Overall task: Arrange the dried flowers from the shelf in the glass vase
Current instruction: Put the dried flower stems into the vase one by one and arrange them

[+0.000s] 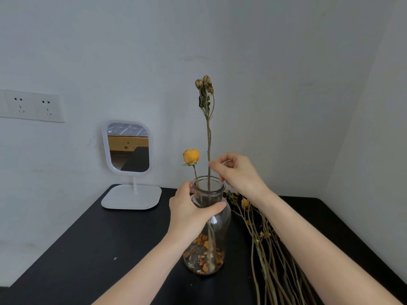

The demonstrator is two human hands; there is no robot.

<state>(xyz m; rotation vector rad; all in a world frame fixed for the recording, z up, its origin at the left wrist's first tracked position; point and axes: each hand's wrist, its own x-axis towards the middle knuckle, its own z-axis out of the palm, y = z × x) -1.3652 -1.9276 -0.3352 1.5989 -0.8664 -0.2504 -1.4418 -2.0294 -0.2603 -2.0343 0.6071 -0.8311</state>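
Observation:
A clear glass vase [217, 230] stands on the black shelf top [88, 249], with dried petals lying in its bottom. My left hand [189, 208] grips the vase round its neck. Two stems stand in it: a short yellow rose [191, 156] and a tall brown dried flower [204, 84]. My right hand [236, 172] pinches the tall stem just above the vase's mouth. A bundle of several more dried flowers [264, 243] lies flat on the shelf to the right of the vase.
A white table mirror [128, 147] on a flat base stands at the back left by the wall. A double wall socket [33, 106] sits further left. White walls close in behind and on the right.

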